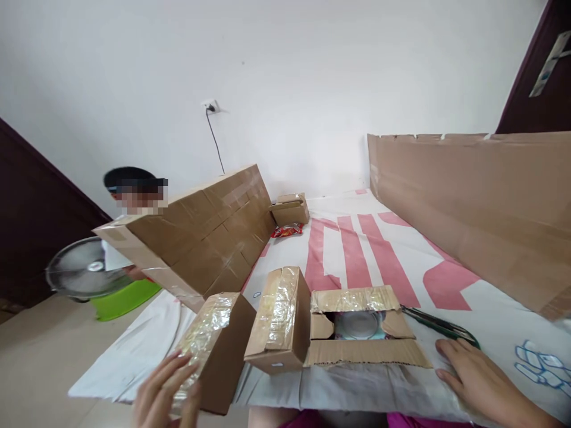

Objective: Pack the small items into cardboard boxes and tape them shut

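My left hand (165,392), fingers apart, touches the near end of a taped brown cardboard box (218,345). Beside that stands a second taped carton (277,324), closed along its top. To its right is an opened box (366,352) with its flaps folded out; a clear round item, perhaps glass, (360,325) shows inside. Green-handled scissors (446,327) lie right of the opened box. Just below their handles my right hand (482,377) rests on the printed sheet, fingers stretched out and holding nothing.
A large cardboard box (200,232) stands at the left and a tall cardboard panel (473,208) at the right. Farther back are a small carton (291,209) and a red packet (288,230). A person (118,244) is behind the large box, near a fan (84,270) and a green stool (122,300).
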`<state>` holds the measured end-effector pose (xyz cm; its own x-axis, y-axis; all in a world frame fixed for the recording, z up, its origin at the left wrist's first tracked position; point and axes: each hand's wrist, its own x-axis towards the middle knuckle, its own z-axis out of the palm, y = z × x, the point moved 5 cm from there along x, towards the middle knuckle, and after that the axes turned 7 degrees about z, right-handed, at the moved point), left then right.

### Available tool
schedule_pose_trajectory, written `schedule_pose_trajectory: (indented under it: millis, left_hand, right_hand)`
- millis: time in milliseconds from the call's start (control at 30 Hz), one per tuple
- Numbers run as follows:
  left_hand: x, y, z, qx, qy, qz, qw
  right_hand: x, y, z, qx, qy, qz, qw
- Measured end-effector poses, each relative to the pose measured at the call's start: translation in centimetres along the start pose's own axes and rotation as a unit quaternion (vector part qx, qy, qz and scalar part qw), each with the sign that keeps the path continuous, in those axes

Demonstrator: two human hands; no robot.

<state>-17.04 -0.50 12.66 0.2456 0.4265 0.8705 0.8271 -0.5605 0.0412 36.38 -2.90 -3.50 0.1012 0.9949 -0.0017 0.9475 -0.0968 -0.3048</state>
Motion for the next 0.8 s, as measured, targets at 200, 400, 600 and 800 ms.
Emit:
schedule_pose_trajectory:
  millis: [200,400,600,800]
  left_hand:
    - [3.5,12.0,8.3,-0.233,-0.146,0.072,0.959]
    - [4.2,16.6,12.9,-0.269,-0.309,0.121,0.904]
    - [3.0,17.4,15.8,-0.107,-0.339,0.164,0.92]
    - [3.1,17.6,16.0,-0.08,-0.394,0.125,0.907]
  right_hand:
    - [0.5,0.0,-1.3,0.019,-0.011,-0.009,1.0]
    - [1.2,-2.8,-8.3,0.137,0.046,-0.054,0.988]
    - [1.5,-13.0,-12.3,0.22,-0.02,-0.232,0.947]
    - [4.0,-18.2,-9.0,0.041,-0.151,-0.271,0.95]
